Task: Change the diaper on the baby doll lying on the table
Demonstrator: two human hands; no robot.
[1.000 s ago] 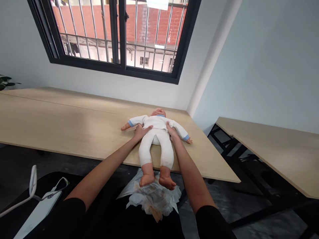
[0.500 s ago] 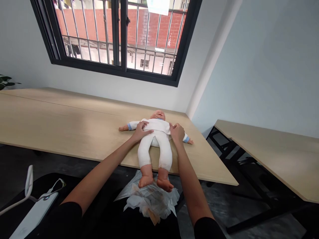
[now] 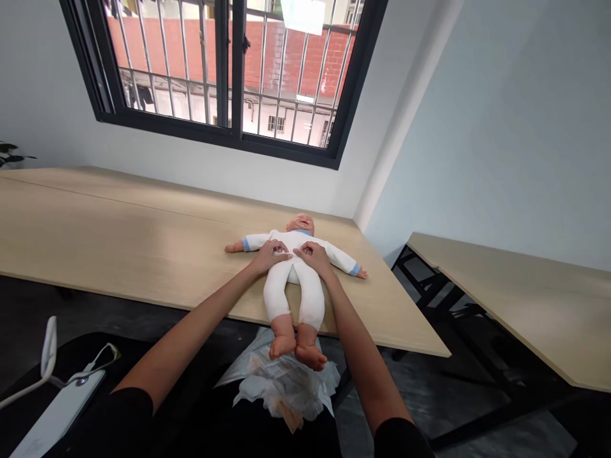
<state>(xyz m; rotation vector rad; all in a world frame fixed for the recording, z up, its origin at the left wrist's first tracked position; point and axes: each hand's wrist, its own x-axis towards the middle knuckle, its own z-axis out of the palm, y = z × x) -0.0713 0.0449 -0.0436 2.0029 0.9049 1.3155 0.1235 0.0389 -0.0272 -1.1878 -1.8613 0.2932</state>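
Note:
A baby doll (image 3: 312, 289) lies face up on the table, its head toward the window and its bare feet past the front edge. It wears white clothes with blue cuffs, and its arms are spread. My left hand (image 3: 273, 256) is at the doll's waist, thumb and fingers closed on the white cloth. Close beside it, my right hand (image 3: 314, 256) pinches white cloth near the middle of the waist. The fingertips hide exactly which fold each hand grips.
The wooden table (image 3: 119, 235) runs left beneath a barred window (image 3: 233, 137). A second table (image 3: 501, 280) stands to the right, across a gap. Crumpled translucent plastic (image 3: 286, 388) lies on my lap, and a white device with a cable (image 3: 62, 413) is at lower left.
My right hand has moved left, from the doll's side to the middle of its waist. The white layer spread across the belly is lowered, and the doll's chest and blue collar now show more.

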